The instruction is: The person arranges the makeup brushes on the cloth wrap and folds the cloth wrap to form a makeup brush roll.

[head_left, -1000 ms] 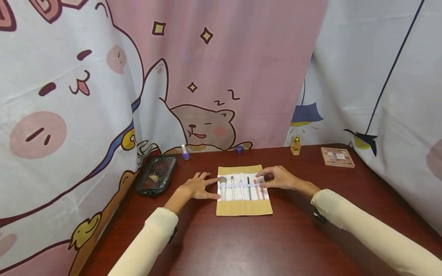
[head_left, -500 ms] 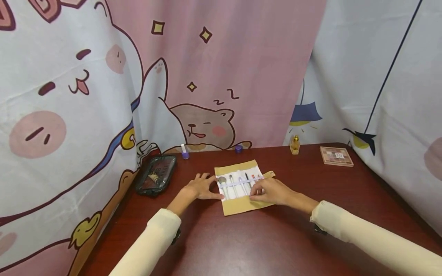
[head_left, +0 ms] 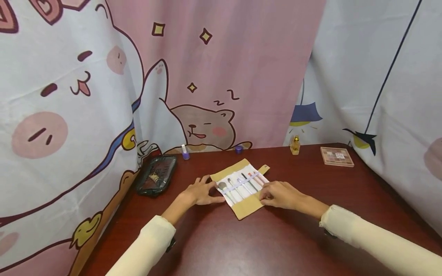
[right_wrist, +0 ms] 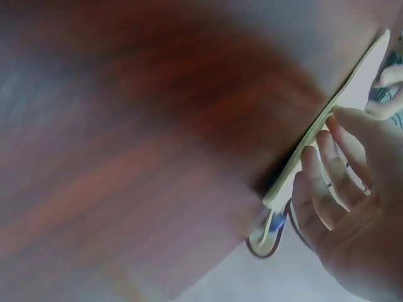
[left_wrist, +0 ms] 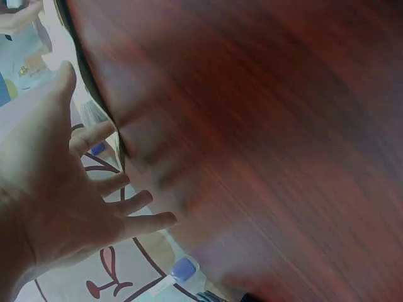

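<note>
A tan fabric brush roll (head_left: 246,207) lies unfolded and turned at an angle on the dark red table. Several makeup brushes sit side by side under a pale lilac band on its white lining; a fluffy powder brush (head_left: 222,186) is at the left. From its far right edge sticks out a small tan tab (head_left: 264,168). My left hand (head_left: 198,192) is at the left edge, fingers spread, index finger and thumb touching the roll. The right hand (head_left: 284,195) has bent fingertips on the right edge; the right wrist view shows its fingers (right_wrist: 340,182) along that edge.
A black-edged clear pouch (head_left: 157,174) with a small item inside lies at the left. Along the back stand a purple bottle with white cap (head_left: 185,154), a purple jar (head_left: 239,149) and a gold perfume bottle (head_left: 295,145). An eyeshadow palette (head_left: 337,156) lies far right.
The brush roll has turned counterclockwise from square to slanted. My right hand has moved down from its upper right side to the lower right edge. The left hand stays at the left edge.
</note>
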`<move>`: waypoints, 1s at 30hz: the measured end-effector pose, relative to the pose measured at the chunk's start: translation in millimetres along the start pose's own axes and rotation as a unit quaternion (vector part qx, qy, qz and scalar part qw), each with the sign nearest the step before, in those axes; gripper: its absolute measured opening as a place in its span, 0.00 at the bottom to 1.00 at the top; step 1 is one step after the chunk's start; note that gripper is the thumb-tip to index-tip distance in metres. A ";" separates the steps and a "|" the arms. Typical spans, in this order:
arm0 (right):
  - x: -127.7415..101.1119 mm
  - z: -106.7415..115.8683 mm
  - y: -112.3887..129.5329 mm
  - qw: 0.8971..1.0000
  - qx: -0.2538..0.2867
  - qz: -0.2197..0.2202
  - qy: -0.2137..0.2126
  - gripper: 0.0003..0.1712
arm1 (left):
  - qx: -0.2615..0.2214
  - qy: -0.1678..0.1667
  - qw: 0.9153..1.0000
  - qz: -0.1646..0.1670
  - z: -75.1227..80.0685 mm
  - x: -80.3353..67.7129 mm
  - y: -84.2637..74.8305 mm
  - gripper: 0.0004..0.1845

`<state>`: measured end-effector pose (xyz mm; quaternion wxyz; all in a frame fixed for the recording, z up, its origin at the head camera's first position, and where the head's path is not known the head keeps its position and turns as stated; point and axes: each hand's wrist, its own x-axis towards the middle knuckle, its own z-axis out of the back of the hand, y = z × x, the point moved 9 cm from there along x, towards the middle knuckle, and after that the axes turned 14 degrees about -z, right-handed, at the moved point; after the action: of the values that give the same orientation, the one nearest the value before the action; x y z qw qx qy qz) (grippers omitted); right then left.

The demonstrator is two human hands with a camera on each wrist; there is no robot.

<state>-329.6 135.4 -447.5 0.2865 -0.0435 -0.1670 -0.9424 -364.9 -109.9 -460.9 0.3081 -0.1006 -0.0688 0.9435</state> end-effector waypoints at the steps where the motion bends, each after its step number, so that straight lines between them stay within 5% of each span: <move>1: -1.2 2.1 -2.9 1.000 -0.009 0.002 -0.005 0.04 | 0.005 -0.004 1.000 -0.009 0.9 -2.2 -2.4 0.39; 12: 1.3 16.1 -27.3 0.993 -0.096 0.025 -0.064 0.06 | 0.064 -0.005 0.992 -0.111 -0.2 -19.9 -54.2 0.25; 20: 7.0 19.3 -38.4 0.995 -0.087 0.000 -0.057 0.09 | 0.085 0.009 0.979 -0.186 -7.6 -24.3 -97.9 0.22; 25: -2.3 22.1 -23.2 0.993 -0.073 0.044 -0.080 0.09 | 0.075 -0.039 0.973 -0.213 -3.9 -27.1 -93.8 0.18; 30: -16.6 23.0 -6.4 0.993 -0.064 0.067 -0.077 0.07 | 0.038 -0.085 0.977 -0.190 1.7 -27.5 -70.5 0.20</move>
<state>-319.7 156.9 -430.6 0.3317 -0.1451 -0.1246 -0.9238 -303.5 -69.9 -441.7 0.4783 0.0070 -0.0770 0.8748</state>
